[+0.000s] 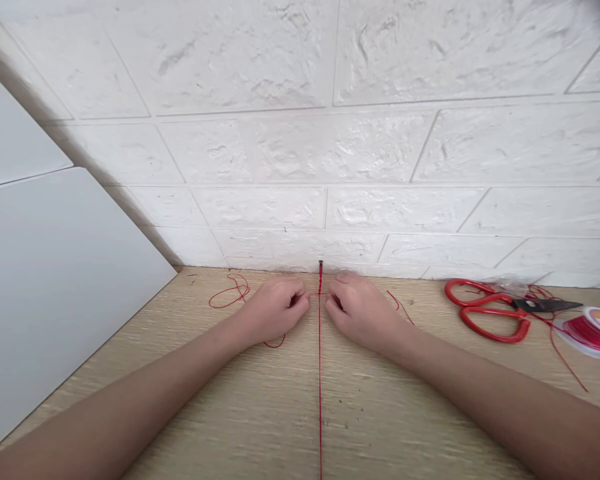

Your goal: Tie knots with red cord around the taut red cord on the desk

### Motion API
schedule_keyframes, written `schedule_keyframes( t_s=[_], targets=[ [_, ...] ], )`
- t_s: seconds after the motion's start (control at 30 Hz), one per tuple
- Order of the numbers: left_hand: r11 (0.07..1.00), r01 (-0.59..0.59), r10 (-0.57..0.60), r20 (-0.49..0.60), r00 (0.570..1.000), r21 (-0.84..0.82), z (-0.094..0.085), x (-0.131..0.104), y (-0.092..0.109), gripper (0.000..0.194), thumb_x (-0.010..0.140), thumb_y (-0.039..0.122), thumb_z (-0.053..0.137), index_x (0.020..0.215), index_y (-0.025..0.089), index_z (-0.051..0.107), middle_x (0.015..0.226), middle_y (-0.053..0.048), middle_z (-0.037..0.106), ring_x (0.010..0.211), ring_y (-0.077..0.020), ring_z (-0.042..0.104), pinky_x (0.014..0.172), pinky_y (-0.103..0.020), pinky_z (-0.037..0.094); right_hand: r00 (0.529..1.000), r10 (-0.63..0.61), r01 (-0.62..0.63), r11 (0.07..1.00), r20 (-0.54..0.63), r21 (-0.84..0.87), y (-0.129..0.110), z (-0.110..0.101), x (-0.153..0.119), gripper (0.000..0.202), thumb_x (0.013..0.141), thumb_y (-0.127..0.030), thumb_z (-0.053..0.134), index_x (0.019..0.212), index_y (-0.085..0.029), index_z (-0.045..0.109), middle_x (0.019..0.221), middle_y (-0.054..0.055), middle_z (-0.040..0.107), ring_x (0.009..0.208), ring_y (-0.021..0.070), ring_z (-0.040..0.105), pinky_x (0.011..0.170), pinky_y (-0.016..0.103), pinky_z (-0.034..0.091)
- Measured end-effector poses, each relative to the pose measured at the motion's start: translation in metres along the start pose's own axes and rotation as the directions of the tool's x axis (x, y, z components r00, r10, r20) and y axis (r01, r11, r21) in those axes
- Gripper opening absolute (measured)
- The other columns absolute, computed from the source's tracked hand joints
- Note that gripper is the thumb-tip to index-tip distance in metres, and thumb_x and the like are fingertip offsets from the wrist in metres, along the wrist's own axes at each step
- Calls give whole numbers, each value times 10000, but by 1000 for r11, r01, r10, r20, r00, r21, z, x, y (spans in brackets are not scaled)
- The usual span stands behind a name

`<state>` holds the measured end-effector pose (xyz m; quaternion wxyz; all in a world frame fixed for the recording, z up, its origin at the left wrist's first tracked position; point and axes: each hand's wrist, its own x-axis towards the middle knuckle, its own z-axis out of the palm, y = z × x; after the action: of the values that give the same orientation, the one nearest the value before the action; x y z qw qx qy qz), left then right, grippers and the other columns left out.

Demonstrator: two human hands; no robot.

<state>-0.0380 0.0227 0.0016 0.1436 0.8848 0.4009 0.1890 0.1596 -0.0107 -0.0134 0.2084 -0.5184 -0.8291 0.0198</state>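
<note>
A red cord (320, 373) runs straight from the bottom edge of the view up to a small dark peg (321, 263) by the wall. Just below the peg the cord is thicker, a short twisted or knotted section (321, 281). My left hand (281, 305) is closed on a thin red thread left of the cord; its loose loops (229, 297) lie beside and under the wrist. Closed as well, my right hand (356, 308) grips the thread on the right side, with a loose end (403, 308) beyond it. The thread spans between both hands across the cord.
Red-handled scissors (495, 313) lie at the right on the wooden table (260, 413). Next to them are a spool of red thread (593, 332) and tangled thread pieces. A white brick-patterned wall (290, 153) borders the table's back; a pale panel (65, 280) stands left.
</note>
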Motion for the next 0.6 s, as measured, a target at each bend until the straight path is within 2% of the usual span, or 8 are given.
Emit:
schedule_keyframes(
  t_s=[0.1, 0.17, 0.27, 0.33, 0.4, 0.47, 0.6],
  targets=[
    [984, 120, -126, -41, 991, -135, -5, 2, 1, 374, 948, 369, 473, 622, 185, 496, 602, 30, 510, 587, -128, 448, 562, -280, 331, 993, 109, -103, 985, -37, 139, 1, -3, 1, 174, 880, -179, 505, 709, -203, 518, 740, 25, 606, 728, 183, 532, 668, 311, 374],
    [948, 193, -218, -70, 973, -254, -5, 5, 0, 334, 939, 380, 492, 700, 183, 615, 688, 13, 624, 658, -146, 541, 608, -285, 403, 980, 190, -166, 944, -58, 285, 3, -5, 3, 135, 882, -181, 506, 760, -197, 562, 794, 28, 636, 773, 183, 562, 687, 303, 401],
    [869, 273, -338, -93, 937, -412, -3, 9, 2, 239, 903, 331, 544, 935, 198, 741, 972, -23, 750, 907, -195, 663, 811, -328, 507, 969, 240, -189, 875, -61, 445, 5, -6, 5, 162, 884, -167, 507, 943, -177, 658, 870, 37, 678, 833, 188, 599, 749, 313, 441],
    [836, 293, -370, -83, 925, -464, 1, 12, 6, 259, 881, 298, 571, 1049, 212, 749, 1118, -35, 746, 1042, -218, 667, 935, -367, 510, 968, 242, -186, 861, -61, 474, 6, -6, 6, 275, 875, -156, 521, 1105, -152, 672, 915, 54, 690, 846, 193, 608, 768, 323, 454],
    [819, 294, -370, -62, 927, -493, 5, 14, 11, 274, 872, 280, 582, 1080, 219, 749, 1167, -38, 738, 1092, -229, 664, 993, -394, 502, 971, 230, -176, 865, -59, 470, 6, -6, 6, 369, 864, -141, 527, 1210, -134, 655, 960, 71, 686, 857, 196, 604, 770, 327, 459],
    [809, 287, -358, -42, 933, -512, 10, 16, 15, 262, 873, 267, 577, 1062, 226, 753, 1149, -32, 746, 1090, -228, 669, 1016, -405, 496, 979, 198, -153, 872, -51, 465, 7, -5, 6, 381, 852, -123, 521, 1205, -138, 664, 962, 69, 669, 851, 190, 593, 765, 323, 457],
    [801, 279, -351, -39, 935, -529, 16, 20, 15, 271, 874, 254, 571, 1086, 227, 738, 1107, -30, 752, 1032, -213, 683, 987, -394, 512, 989, 143, -118, 880, -20, 460, 7, -6, 6, 251, 835, -109, 511, 999, -161, 695, 854, 32, 612, 778, 169, 556, 715, 306, 439]
  ],
)
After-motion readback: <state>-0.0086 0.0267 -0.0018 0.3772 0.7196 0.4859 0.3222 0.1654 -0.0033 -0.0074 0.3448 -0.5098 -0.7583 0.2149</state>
